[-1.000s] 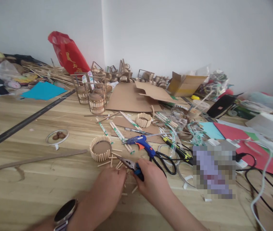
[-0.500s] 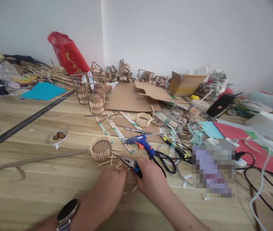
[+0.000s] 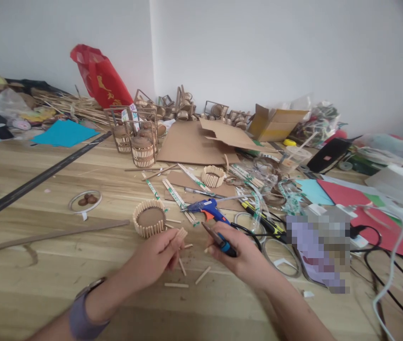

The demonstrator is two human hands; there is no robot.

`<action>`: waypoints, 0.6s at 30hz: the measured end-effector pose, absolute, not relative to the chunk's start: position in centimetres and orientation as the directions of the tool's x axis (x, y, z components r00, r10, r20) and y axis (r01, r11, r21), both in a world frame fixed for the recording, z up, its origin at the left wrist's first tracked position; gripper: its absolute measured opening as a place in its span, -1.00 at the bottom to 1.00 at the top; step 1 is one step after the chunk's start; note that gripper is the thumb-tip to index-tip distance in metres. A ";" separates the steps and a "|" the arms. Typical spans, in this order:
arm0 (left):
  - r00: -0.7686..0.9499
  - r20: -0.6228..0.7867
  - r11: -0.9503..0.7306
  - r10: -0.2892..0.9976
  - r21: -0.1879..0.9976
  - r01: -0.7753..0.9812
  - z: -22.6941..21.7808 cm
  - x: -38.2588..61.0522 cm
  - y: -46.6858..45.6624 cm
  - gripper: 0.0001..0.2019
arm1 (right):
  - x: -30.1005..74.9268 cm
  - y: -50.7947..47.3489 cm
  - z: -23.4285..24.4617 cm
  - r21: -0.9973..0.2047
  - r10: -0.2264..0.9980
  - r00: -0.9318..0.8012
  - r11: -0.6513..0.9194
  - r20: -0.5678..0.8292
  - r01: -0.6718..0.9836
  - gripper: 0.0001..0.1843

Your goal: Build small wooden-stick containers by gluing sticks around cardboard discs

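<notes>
Left hand point(image 3: 162, 253): with fingertips pinched together on a small bunch of short sticks point(image 3: 182, 232); too bunched to count, with lower fingers partly hidden.
Right hand point(image 3: 242, 253): clamped round the pliers point(image 3: 219, 239), near the left hand but apart from it.
Pliers: pointing leftward and toward the far edge of the table point(image 3: 80, 265); mostly covered at the handles, too small at the jaws to tell whether parted.
Loose sticks point(image 3: 176, 285): scattered between the hands and the table's near edge, itself out of frame; partly covered by the left hand.
Stick ring point(image 3: 147, 230): standing just beyond the left hand.
Glue gun point(image 3: 204, 207): lying farther toward the far edge, partly hidden by the right hand.
Purple object point(image 3: 304, 246): toward the table's right edge, masked by pixel blocks, unreadable.
</notes>
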State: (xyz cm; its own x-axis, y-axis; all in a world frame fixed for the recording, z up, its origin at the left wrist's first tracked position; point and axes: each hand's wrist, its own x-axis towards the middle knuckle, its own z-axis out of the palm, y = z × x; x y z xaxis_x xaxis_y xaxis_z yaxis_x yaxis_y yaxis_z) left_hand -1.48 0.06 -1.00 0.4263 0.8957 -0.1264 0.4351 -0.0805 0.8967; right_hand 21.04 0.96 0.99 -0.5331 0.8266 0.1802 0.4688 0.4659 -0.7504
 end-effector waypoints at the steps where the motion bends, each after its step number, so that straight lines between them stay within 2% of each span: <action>1: 0.426 -0.168 0.007 0.889 0.935 0.354 -1.2 -1.3 0.2 -0.50 | 20.8 0.8 1.1 -0.754 0.819 -0.541 0.475 0.190 0.455 -0.82; 5: 0.535 -0.226 0.243 0.814 0.969 0.040 -2.3 -0.3 0.0 -0.40 | 19.7 0.0 0.8 -0.790 0.821 -0.556 0.425 0.130 0.443 -0.93; 7: 0.578 -0.248 0.323 0.777 0.946 -0.029 -2.7 0.1 -0.3 -0.41 | 19.3 -0.4 0.5 -0.840 0.827 -0.559 0.345 0.061 0.419 -0.85; 11: 0.651 -0.261 0.377 0.712 0.925 -0.041 -2.7 0.3 -0.8 -0.40 | 19.0 -0.6 0.0 -0.883 0.831 -0.549 0.186 -0.093 0.431 -0.79; 18: 0.680 -0.268 0.390 0.682 0.920 -0.028 -3.2 0.1 -0.7 -0.39 | 18.7 0.2 0.2 -0.751 0.928 -0.361 0.175 -0.090 0.637 -0.57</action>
